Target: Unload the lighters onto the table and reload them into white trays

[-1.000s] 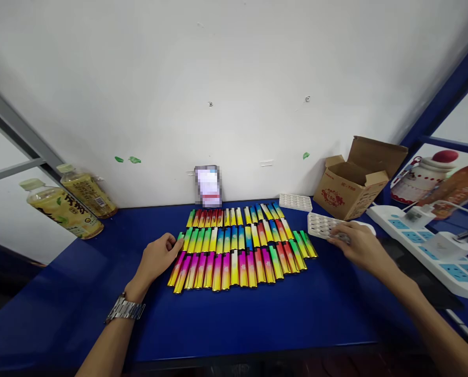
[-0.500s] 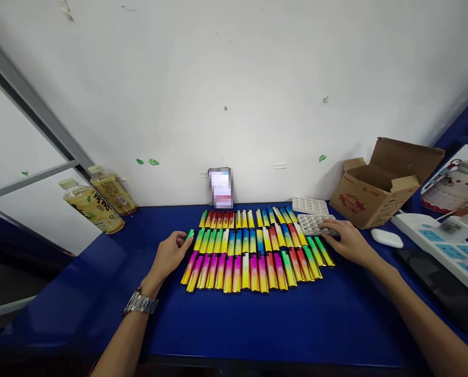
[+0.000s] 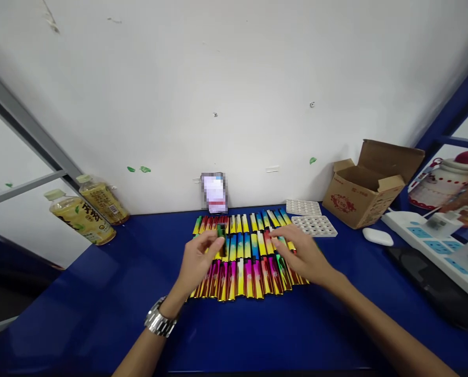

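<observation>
Three rows of shiny multicoloured lighters lie side by side on the blue table. My left hand, with a metal watch on its wrist, pinches a green lighter upright above the left part of the rows. Over the right part, my right hand hovers with thumb and forefinger apart and nothing visible between them. Its fingertips are close to a red-topped lighter. Both hands cover some lighters.
Two white perforated trays, one nearer and one farther, lie by an open cardboard box. A phone leans on the wall. Bottles stand left; a white case and power strip lie right.
My left hand has lifted the green lighter and carried it right, over the rows. My right hand has left the nearer tray and moved left over the lighters. The view has shifted slightly.
</observation>
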Demonstrator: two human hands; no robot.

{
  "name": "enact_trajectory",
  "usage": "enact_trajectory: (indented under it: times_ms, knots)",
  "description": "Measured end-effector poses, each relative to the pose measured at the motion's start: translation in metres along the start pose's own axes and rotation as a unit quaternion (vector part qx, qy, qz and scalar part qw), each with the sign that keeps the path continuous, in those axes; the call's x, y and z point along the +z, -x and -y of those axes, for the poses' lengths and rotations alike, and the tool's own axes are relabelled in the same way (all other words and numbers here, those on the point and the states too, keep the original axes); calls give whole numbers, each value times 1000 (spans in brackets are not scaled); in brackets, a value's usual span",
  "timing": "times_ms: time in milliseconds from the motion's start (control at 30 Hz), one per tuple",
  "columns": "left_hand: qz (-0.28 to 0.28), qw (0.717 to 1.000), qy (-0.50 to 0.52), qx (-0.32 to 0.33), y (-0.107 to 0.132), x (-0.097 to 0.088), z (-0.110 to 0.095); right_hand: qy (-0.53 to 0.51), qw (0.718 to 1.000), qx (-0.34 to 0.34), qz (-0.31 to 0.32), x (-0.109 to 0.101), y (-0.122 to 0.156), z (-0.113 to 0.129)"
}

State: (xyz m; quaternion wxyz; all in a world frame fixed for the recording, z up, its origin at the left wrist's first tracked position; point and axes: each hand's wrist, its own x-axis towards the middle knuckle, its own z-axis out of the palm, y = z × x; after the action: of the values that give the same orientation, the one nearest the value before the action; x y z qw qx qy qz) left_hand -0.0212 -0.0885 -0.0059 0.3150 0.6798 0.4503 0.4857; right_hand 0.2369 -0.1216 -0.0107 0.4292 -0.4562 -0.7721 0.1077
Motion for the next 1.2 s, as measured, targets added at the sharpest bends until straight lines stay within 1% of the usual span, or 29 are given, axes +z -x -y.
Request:
enact_trajectory:
  times_ms: [67, 100, 133, 200, 267, 333, 433, 500, 533, 567, 633, 700, 767, 867, 933, 1100, 1200]
  knots:
    - [48, 998, 12, 24, 2, 22, -13, -47, 997, 19, 53, 16, -6, 18]
    - [68, 997, 11, 36, 3, 31, -18, -69, 994, 27, 76, 23, -8, 24]
    - [80, 995, 9, 50, 4, 38, -21, -88, 992, 33, 79, 28, -9, 27]
    - [104, 991, -11, 86, 7, 48, -25, -138, 985, 44, 97, 33, -10, 28]
    - [109, 984, -35, 140, 9, 53, -24, -190, 974, 63, 103, 33, -8, 25]
    - [88, 973, -59, 207, 11, 55, -22, -234, 963, 93, 97, 32, -6, 21]
    - [25, 943, -111, 314, 13, 55, -16, -303, 939, 145, 72, 30, -3, 17]
    - [-9, 916, -157, 370, 13, 54, -11, -374, 910, 173, 56, 31, -2, 15]
    - [-20, 904, -180, 387, 13, 52, -9, -413, 891, 183, 50, 31, -2, 14]
    - [-25, 895, -201, 397, 13, 51, -6, -450, 871, 192, 43, 32, -2, 12]
    - [-23, 887, -227, 401, 12, 48, -2, -508, 834, 214, 23, 31, -2, 8]
    - [-17, 886, -238, 397, 11, 47, 1, -532, 810, 247, 8, 28, -4, 6]
    - [-9, 887, -242, 393, 11, 46, 2, -534, 799, 277, -20, 23, -7, 4]
    - [6, 888, -246, 389, 12, 47, 3, -538, 785, 302, -57, 14, -11, 5]
    - [15, 887, -250, 387, 13, 48, 3, -540, 773, 328, -55, 11, -13, 5]
    - [18, 886, -254, 386, 13, 49, 0, -486, 752, 442, -53, 12, -14, 4]
    - [20, 887, -247, 391, 13, 49, -2, -469, 745, 471, -55, 14, -15, 4]
